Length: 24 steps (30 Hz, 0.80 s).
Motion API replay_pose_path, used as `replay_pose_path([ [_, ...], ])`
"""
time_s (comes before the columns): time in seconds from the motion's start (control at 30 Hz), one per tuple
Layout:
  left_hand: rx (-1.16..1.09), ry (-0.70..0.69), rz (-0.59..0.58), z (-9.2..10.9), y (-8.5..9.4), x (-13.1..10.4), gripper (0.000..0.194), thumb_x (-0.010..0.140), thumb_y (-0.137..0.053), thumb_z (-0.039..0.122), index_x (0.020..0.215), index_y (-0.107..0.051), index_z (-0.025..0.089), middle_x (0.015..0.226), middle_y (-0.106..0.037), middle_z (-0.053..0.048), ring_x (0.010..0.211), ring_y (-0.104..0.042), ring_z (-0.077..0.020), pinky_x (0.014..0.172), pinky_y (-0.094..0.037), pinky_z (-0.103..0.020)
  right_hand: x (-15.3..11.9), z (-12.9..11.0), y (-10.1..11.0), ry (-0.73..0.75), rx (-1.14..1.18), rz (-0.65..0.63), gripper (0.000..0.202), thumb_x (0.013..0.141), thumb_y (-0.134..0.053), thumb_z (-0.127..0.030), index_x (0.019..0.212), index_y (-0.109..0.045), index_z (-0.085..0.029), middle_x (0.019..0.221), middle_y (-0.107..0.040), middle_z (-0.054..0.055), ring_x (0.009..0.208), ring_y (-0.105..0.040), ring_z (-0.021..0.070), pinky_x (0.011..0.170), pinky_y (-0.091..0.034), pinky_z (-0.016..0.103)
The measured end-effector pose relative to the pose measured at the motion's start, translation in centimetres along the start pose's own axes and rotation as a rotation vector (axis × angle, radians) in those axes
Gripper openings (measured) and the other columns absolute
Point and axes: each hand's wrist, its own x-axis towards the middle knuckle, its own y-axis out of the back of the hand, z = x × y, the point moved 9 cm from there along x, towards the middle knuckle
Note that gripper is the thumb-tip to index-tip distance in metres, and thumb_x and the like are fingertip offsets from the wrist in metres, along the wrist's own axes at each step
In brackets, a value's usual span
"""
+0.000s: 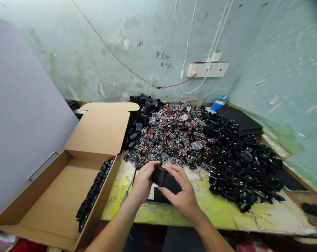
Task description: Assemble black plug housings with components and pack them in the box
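Note:
Between my hands, above the front middle of the table, is a small black plastic housing (159,176). My left hand (145,180) holds its left side, fingers closed on it. My right hand (181,190) pinches its right side between thumb and fingertips. Under the hands lies a flat black pad (171,185). Behind them spreads a heap of small circuit boards (176,133). A pile of black plug parts with metal pins (244,161) stands to the right, and black casings (145,108) are heaped at the back left.
An open cardboard box (56,189) at the left holds a row of black pieces (94,192) along its right wall. Black sheets (239,120) lie at the back right. Wall sockets (208,69) carry a red and a white cable.

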Motion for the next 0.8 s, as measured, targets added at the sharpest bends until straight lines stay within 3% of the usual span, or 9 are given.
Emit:
replay_pose_path([
  [0.17,-0.180,-0.078,0.168,-0.5,0.9,-0.1,0.043,0.070,-0.092,0.054,0.086,-0.079,0.016,0.084,-0.073,-0.002,0.077,-0.062,-0.0140,0.072,-0.049,-0.024,0.2,-1.1,-0.7,0.050,-0.014,-0.023,0.069,0.085,-0.082,-0.019,0.148,-0.060,-0.034,0.137,-0.062,0.008,0.127,-0.064,0.0284,0.112,-0.054,0.048],
  [0.33,-0.341,-0.009,0.200,-1.1,0.0,-0.2,0.031,0.063,-0.093,0.035,0.076,-0.072,0.017,0.079,-0.071,-0.001,0.074,-0.063,-0.0136,0.074,-0.052,-0.025,0.0,-1.7,-0.9,0.103,-0.050,-0.002,0.065,0.084,-0.079,-0.017,0.145,-0.061,-0.032,0.137,-0.063,0.009,0.126,-0.064,0.0293,0.110,-0.054,0.049],
  [0.43,-0.306,0.005,0.193,-0.8,-0.6,-0.1,0.024,0.060,-0.086,0.028,0.070,-0.068,0.016,0.075,-0.069,-0.001,0.071,-0.061,-0.0136,0.074,-0.054,-0.027,0.0,-2.0,-0.6,0.135,-0.103,0.035,0.063,0.083,-0.079,-0.018,0.143,-0.061,-0.031,0.134,-0.064,0.009,0.123,-0.064,0.0301,0.109,-0.054,0.052],
  [0.6,-0.177,-0.073,0.249,0.1,-0.5,0.2,0.021,0.060,-0.076,0.023,0.058,-0.056,0.018,0.063,-0.056,0.004,0.059,-0.050,-0.0097,0.058,-0.045,-0.023,0.1,-2.1,-0.6,0.139,-0.147,0.045,0.059,0.082,-0.080,-0.018,0.138,-0.064,-0.029,0.127,-0.065,0.009,0.118,-0.064,0.0300,0.103,-0.055,0.051],
  [0.8,-0.129,-0.108,0.217,0.9,-0.8,-0.1,0.025,0.065,-0.078,0.023,0.062,-0.054,0.017,0.065,-0.055,0.005,0.058,-0.050,-0.0082,0.056,-0.044,-0.020,0.2,-1.7,-0.3,0.090,-0.126,0.041,0.057,0.081,-0.083,-0.021,0.135,-0.066,-0.029,0.126,-0.065,0.009,0.119,-0.064,0.0300,0.105,-0.055,0.050],
])
